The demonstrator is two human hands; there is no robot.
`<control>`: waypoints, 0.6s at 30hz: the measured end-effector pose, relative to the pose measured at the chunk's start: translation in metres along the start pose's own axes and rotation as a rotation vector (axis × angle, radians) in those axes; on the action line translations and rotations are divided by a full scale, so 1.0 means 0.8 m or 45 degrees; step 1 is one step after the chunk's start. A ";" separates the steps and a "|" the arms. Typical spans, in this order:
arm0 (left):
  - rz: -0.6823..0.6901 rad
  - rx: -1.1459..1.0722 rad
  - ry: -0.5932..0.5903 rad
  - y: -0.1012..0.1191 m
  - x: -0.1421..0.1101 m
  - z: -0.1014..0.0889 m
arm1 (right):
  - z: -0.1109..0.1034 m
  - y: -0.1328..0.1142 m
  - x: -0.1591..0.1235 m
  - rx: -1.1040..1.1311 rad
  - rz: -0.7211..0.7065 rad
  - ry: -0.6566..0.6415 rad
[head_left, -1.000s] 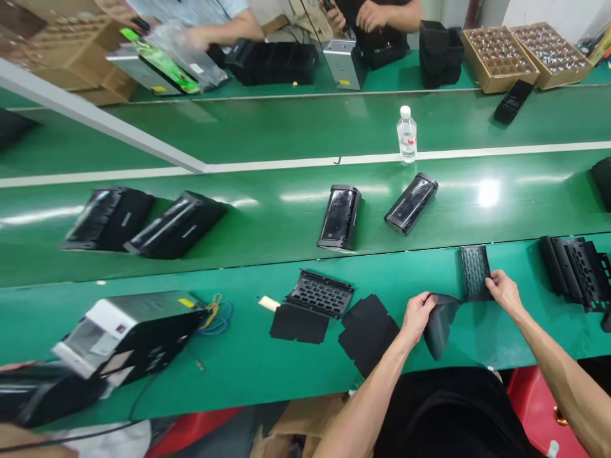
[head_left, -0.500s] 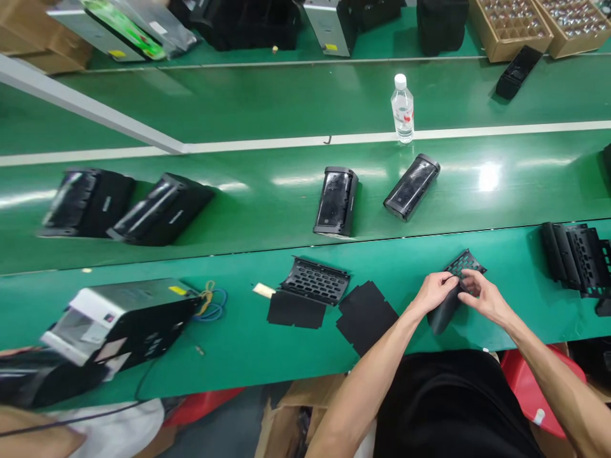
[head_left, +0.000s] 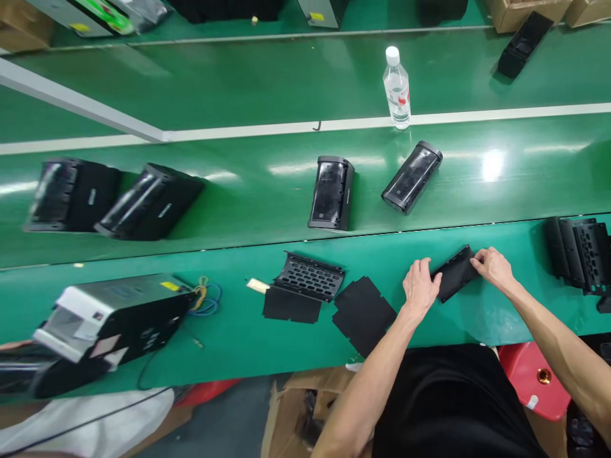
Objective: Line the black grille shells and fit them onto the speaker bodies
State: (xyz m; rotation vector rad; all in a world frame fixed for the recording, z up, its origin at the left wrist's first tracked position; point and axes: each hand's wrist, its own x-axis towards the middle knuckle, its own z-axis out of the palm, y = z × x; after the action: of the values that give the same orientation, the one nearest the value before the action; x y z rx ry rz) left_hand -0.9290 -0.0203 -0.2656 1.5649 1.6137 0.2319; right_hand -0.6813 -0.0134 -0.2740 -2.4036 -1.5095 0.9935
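Observation:
A curved black panel [head_left: 456, 273] lies tilted on the green bench between my hands, with a smooth dark face upward. My left hand [head_left: 421, 287] is at its left end, thumb against the edge and fingers bent. At the upper right end, my right hand [head_left: 494, 266] pinches the panel's edge between thumb and fingers. To the left, a perforated black panel [head_left: 310, 277] rests beside a thin black sheet [head_left: 292, 305]. Nearer to my left forearm are more flat black sheets with notched edges [head_left: 365, 315].
Black speaker-like units [head_left: 331, 194] stand on the raised green surface, near a water bottle [head_left: 397, 89]. Stacked black panels [head_left: 577, 254] sit at the right. A silver-and-black machine [head_left: 119, 315] with cables stands at the left, where another person's sleeve [head_left: 90, 420] shows.
The panel has turned from its perforated side and rounded back to a smooth dark face up. My hands have moved apart to its two ends. The view has shifted slightly.

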 end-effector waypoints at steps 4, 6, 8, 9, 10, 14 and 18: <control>-0.144 -0.259 0.022 -0.014 -0.004 0.004 | 0.001 -0.006 0.010 0.070 -0.048 0.002; -0.160 -0.366 0.009 -0.019 -0.003 0.002 | -0.001 -0.011 0.014 0.146 -0.068 -0.025; -0.173 -0.474 -0.014 -0.024 0.000 -0.004 | -0.006 -0.017 0.015 0.245 -0.066 -0.067; -0.184 -0.547 -0.036 -0.025 0.002 -0.008 | -0.010 -0.019 0.012 0.305 -0.060 -0.100; -0.197 -0.627 -0.063 -0.026 0.003 -0.013 | -0.014 -0.022 0.007 0.373 -0.051 -0.143; -0.236 -0.927 -0.161 -0.021 -0.003 -0.046 | -0.035 -0.034 -0.034 0.643 0.026 -0.326; -0.301 -1.407 -0.285 -0.001 -0.025 -0.090 | -0.054 -0.052 -0.085 0.958 0.136 -0.402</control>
State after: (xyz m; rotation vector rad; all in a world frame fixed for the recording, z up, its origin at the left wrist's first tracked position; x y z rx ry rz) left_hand -0.9812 -0.0086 -0.2128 0.5213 1.1261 0.6550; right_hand -0.7060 -0.0408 -0.1914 -1.8478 -0.8330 1.6559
